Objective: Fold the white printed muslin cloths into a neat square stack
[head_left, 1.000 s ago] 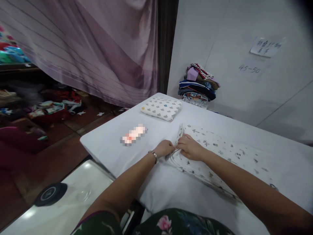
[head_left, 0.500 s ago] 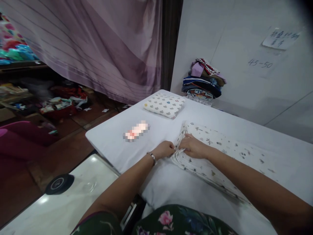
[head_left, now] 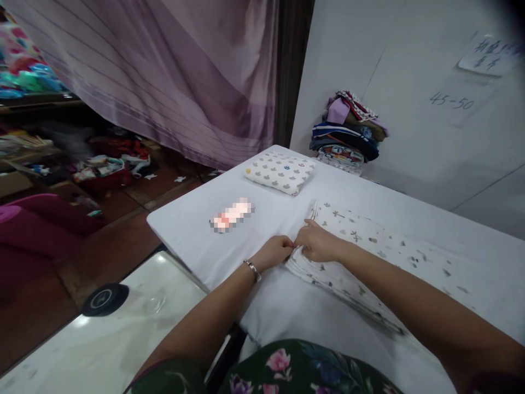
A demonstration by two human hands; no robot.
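We're pinching the folded left end of the printed cloth (head_left: 371,247), left hand (head_left: 278,250) and right hand (head_left: 318,245) touching, each grip clenching its edge; it's lying flat on the white worktop (head_left: 192,241).

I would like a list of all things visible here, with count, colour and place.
table: one, white cover, centre
printed cloth: one, white with dark prints, table's near side
folded cloth: one, white with grey pattern, table's far side
clothes pile: one, mixed colours, by the wall
curtain: one, purple, upper left
disc: one, black, lower left
left hand: one, closed on printed cloth's end
right hand: one, on printed cloth beside it
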